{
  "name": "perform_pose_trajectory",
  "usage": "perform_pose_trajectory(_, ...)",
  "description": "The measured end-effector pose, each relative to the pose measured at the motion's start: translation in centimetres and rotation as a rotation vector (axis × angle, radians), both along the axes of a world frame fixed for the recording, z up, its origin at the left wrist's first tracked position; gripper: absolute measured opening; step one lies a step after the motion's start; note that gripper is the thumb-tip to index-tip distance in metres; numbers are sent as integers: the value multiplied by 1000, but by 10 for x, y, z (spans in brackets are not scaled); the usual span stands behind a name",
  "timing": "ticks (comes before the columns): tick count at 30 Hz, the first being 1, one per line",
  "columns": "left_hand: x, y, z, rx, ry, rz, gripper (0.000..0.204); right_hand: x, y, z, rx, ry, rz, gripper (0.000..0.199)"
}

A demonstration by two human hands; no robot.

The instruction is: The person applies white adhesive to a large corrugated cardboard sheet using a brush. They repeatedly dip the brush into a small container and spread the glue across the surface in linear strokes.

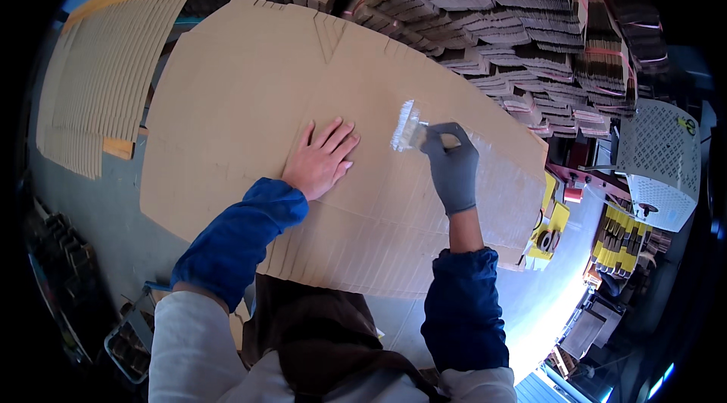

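A large sheet of brown cardboard (227,93) spans the space in front of me, with slits along its far and near edges. My left hand (322,159), bare, lies flat on its middle with the fingers spread. To the right, my right hand (452,168) in a grey glove is closed around what looks like a wide flat brush (413,130). The brush's white, streaky edge rests against the cardboard, pointing left. Gloved fingers hide its handle end. Right of the brush, the board has a faint sheen.
Slatted cardboard pieces (113,77) stand at the left. Tied stacks of folded cardboard (492,9) rise along the far side. On the right are a white perforated panel (660,161), yellow pieces with tape rolls (551,233) and a yellow-brown stack (621,240). A metal-framed cart (132,339) stands lower left.
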State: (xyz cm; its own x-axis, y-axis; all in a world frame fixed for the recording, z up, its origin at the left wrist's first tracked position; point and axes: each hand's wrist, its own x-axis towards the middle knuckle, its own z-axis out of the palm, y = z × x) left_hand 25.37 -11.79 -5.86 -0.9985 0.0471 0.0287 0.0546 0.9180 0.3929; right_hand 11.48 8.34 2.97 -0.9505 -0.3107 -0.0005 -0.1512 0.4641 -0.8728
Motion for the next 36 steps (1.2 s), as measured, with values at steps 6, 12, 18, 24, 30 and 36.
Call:
perform_pose_trajectory(6,1,2,-1,3,8,-6,51,-21,6,-12,78,83,64,4)
perform_pose_trajectory(12,-2,5,2,-1,8,-10,50,-22,-4,-12,70,33,44,5)
perform_pose_trajectory(18,0,2,0,0,15,-3,50,9,-5,0,77,108,102,6)
perform_pose_trajectory(24,-1,0,-2,-13,6,-3,50,25,4,7,144,179,90,11)
perform_pose_trajectory(30,2,1,0,11,-13,-9,50,37,16,4,166,176,92,12)
perform_pose_trajectory(36,0,3,0,-45,5,-17,48,47,15,-3,206,239,108,11)
